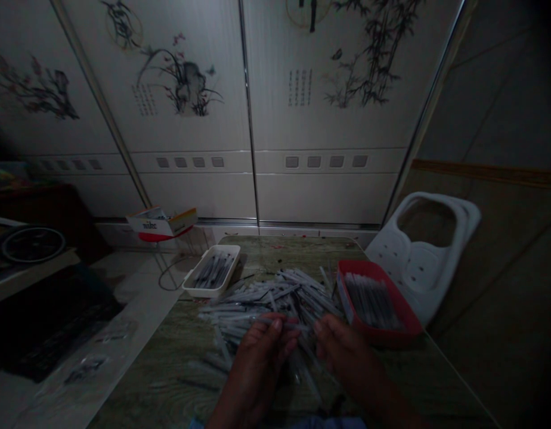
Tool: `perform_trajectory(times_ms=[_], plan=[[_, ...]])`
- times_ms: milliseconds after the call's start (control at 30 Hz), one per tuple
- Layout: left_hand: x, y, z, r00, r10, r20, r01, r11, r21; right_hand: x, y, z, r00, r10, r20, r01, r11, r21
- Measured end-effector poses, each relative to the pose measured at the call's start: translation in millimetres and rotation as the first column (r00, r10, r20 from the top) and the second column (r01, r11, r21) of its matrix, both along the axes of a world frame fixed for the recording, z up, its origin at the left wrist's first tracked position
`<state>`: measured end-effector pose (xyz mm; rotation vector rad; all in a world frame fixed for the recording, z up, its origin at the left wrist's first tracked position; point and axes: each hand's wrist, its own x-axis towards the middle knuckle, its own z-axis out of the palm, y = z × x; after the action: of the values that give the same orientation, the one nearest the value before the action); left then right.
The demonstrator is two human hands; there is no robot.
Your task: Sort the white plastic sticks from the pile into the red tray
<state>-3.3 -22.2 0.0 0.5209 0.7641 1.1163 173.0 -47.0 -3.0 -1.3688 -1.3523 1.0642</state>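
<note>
A slim pale stick (297, 327) at the lower centre of the frame is pinched by the left hand (263, 353) and right hand (342, 344), over a heap of similar sticks (275, 293) on the bench (145, 369), between a white tray (203, 292) at centre left and a red tray (392, 338) at right.

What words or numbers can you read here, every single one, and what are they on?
"nike" or "nihc", blurry: on the box.
Small columns of characters on the white doors: too blurred to read.
Big circled characters on the doors: blurred or cut off, unreadable.
No numbers I can make out.
</note>
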Motion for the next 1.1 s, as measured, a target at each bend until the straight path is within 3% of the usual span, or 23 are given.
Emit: perform_trajectory(times_ms=[133, 300, 500, 867, 1100], plan=[[0.0, 0.2, 0.4, 1.000, 0.007, -0.011, -0.007, 1.000, -0.002, 0.1, 0.2, 0.1, 1.000, -0.014, 0.006, 0.014, 0.999, -0.052], [-1.2, 0.0, -2.5, 1.000, 0.011, 0.013, -0.011, 1.000, -0.002, -0.1, -1.4, 8.4, 0.998, 0.035, 0.058, -0.037, 0.999, 0.030], [-1.7, -2.1, 0.5, 0.998, -0.050, 0.032, 0.048, 0.998, 0.049, -1.5, 0.5, -2.9, 1.000, -0.011, 0.018, 0.011, 1.000, -0.011], [-4.5, 0.9, -6.5, 1.000, 0.001, -0.012, 0.000, 1.000, 0.016, -5.7, -3.4, 6.8, 0.996, 0.035, 0.081, -0.042, 0.996, 0.079], [-8.8, -0.5, -2.3, 0.997, -0.079, 0.016, 0.076, 0.991, 0.107, -4.3, -2.9, 4.4, 0.985, 0.035, -0.171, -0.046, 0.997, -0.062]])
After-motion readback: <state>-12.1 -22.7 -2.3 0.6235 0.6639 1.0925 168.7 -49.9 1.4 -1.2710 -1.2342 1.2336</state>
